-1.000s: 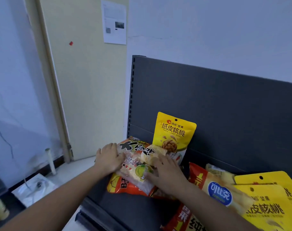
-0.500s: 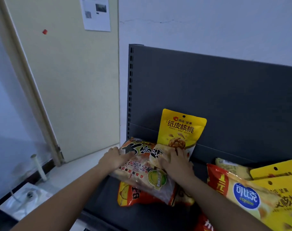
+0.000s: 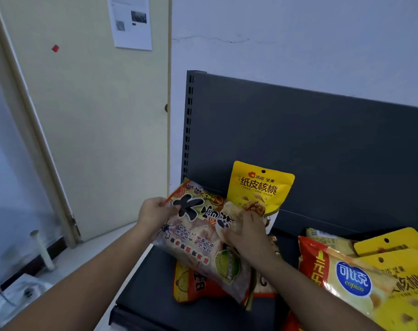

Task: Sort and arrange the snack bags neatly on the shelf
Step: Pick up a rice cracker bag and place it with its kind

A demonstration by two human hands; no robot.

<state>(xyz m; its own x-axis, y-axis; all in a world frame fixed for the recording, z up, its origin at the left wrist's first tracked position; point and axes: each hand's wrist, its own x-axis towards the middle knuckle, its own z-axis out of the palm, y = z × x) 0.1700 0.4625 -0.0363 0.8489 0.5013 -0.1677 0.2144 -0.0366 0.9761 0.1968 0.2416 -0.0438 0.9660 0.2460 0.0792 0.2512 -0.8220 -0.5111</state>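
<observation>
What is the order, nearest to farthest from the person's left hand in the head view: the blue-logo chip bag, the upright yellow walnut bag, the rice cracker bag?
1. rice cracker bag: gripped by the left hand at its left edge.
2. upright yellow walnut bag: standing against the shelf back, to the right.
3. blue-logo chip bag: lying far right.

Three yellow walnut bags, two rice-cracker bags, one chip bag (others partly hidden).

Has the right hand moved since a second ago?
Yes. The right hand slid up the rice cracker bag, reaching the lower edge of the upright yellow walnut bag.
</observation>
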